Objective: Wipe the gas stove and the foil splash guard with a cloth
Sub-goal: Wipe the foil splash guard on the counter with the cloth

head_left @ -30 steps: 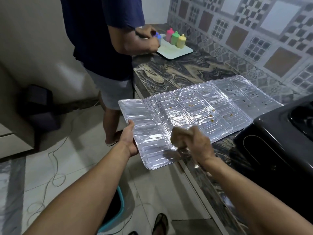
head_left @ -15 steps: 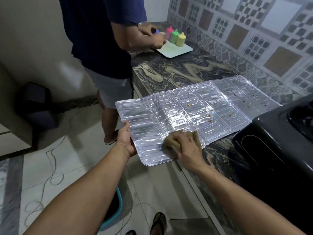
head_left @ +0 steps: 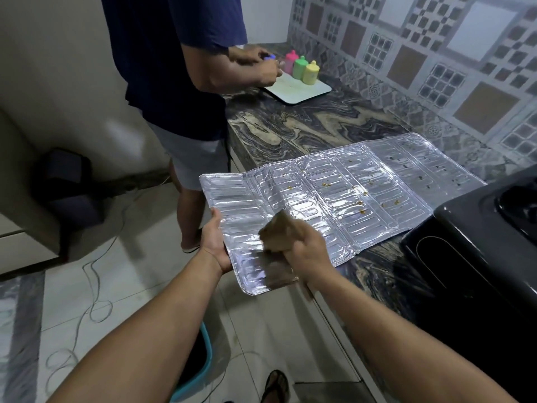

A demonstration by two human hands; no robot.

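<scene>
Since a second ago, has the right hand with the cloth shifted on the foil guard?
Yes. The right hand with the cloth has moved left along the foil guard, away from the stove, toward the left hand holding the overhanging end.

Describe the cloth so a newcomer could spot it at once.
Start at the dark marbled stone countertop, where a silver embossed foil splash guard lies flat, its near end overhanging the edge. On that near end, the right hand grips the bunched brown cloth, the only dull brown thing on the shiny foil.

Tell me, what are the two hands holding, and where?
Left hand holds the foil splash guard by its overhanging near-left edge. Right hand clutches a bunched brown cloth.
</scene>
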